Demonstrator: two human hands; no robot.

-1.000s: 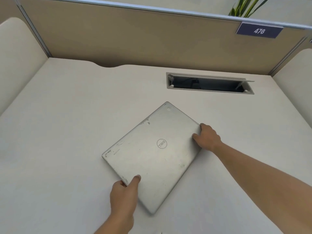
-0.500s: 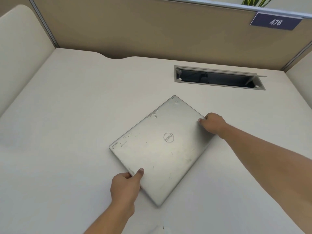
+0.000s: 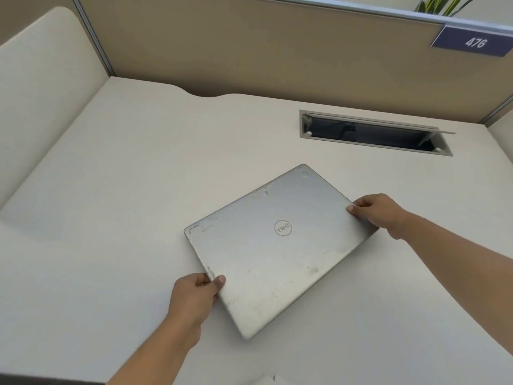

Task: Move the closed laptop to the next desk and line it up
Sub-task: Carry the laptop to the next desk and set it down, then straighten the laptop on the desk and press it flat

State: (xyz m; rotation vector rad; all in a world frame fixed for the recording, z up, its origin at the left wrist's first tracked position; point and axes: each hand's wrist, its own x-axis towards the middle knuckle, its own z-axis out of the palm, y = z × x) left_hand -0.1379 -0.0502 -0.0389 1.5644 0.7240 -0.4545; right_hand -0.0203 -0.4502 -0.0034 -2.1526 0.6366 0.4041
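Observation:
A closed silver laptop point(image 3: 277, 245) with a round logo on its lid lies skewed on the pale desk point(image 3: 125, 190), one corner pointing away from me. My left hand point(image 3: 194, 298) grips its near left edge, thumb on the lid. My right hand point(image 3: 380, 212) holds the far right edge, fingers curled over it. Scuff marks show along the lid's left and far edges.
An open cable slot point(image 3: 372, 133) is sunk into the desk behind the laptop. A tan partition point(image 3: 249, 45) with a blue 476 tag point(image 3: 474, 41) closes the back. Cream side panels point(image 3: 41, 79) stand left and right. A plant point(image 3: 441, 4) shows above the partition.
The laptop has turned a little, its right side swinging nearer me, with both hands still on its edges. My view has shifted down and left.

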